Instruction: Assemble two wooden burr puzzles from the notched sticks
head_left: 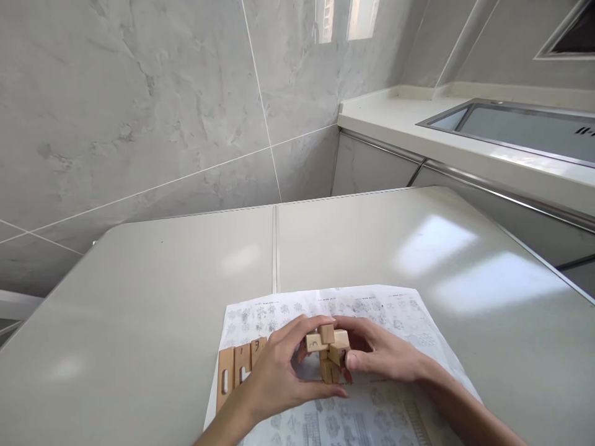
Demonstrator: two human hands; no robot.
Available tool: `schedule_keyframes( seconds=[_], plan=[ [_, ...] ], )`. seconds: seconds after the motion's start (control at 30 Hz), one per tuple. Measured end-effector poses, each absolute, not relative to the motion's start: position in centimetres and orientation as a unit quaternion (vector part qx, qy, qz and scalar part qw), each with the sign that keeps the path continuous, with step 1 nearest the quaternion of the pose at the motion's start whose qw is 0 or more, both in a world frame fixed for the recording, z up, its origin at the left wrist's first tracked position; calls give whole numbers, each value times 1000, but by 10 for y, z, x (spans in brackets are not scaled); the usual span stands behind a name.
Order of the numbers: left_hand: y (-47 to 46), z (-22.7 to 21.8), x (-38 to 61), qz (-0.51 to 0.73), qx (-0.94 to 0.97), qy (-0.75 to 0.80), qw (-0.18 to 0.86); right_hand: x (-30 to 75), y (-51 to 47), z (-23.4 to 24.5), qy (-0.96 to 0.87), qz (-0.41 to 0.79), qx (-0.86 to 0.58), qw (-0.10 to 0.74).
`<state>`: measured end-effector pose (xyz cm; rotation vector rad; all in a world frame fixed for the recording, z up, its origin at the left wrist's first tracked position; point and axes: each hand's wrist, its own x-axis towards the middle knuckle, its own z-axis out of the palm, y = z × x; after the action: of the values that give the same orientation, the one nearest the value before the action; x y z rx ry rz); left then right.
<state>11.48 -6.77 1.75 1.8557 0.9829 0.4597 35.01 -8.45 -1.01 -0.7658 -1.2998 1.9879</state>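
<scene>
Both hands meet over a printed instruction sheet [409, 328] lying on the table. Between them is a partly joined wooden puzzle [328, 350] of crossed notched bars. My left hand [279, 371] curls round its left side, fingers on top and thumb underneath. My right hand [381, 359] grips it from the right with fingers and thumb pinched on the bars. To the left of my left hand, three loose wooden pieces [237, 368] with slots lie side by side on the sheet.
The pale grey table [162, 297] has a seam down its middle. A tiled wall stands behind it. At the right runs a white counter [418, 130] with a steel sink [525, 127], with a gap between counter and table.
</scene>
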Motion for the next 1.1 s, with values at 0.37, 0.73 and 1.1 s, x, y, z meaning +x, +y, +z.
schedule_keyframes(
  seconds=[0.37, 0.73, 1.1],
  plan=[
    [-68, 10, 119, 227, 777, 349, 471, 349, -86, -11, -506, 732, -320, 327],
    [-65, 21, 119, 271, 728, 423, 466, 344, -93, -8, -638, 509, -431, 385],
    [-67, 20, 119, 239, 751, 386, 479, 343, -91, -1, -609, 594, -402, 338]
  ],
)
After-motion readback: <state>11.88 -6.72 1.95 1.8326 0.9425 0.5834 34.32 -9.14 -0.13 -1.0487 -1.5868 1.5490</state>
